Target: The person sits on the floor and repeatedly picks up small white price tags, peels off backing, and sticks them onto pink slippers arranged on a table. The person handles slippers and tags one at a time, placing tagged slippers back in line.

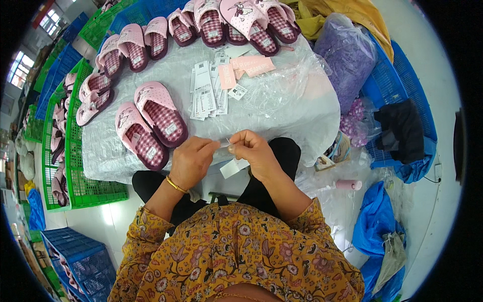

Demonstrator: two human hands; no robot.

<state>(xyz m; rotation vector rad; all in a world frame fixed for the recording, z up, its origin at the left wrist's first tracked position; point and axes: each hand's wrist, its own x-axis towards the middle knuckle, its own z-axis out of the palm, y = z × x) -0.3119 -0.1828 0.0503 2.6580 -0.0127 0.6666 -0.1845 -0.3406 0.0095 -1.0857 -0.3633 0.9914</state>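
Observation:
Over the table's near edge, my left hand [193, 157] is closed in a pinch; what its fingertips grip is too small to make out. Close by on the right, my right hand [251, 152] pinches a thin white string between thumb and finger. Below that hand hangs a small white tag [234, 168], tilted. Just beyond my left hand lies a pair of pink slippers with checked insoles, the left slipper [140, 135] and the right slipper [162, 115] side by side. Several white printed labels [204, 90] and pink card tags [251, 65] lie farther back.
More pink slippers [206, 22] line the far and left edges of the plastic-covered table [271, 110]. Green crates [75, 171] with slippers stand at left, a blue crate [83, 261] below them. At right are a purple bag [347, 55] and a dark cloth [400, 131].

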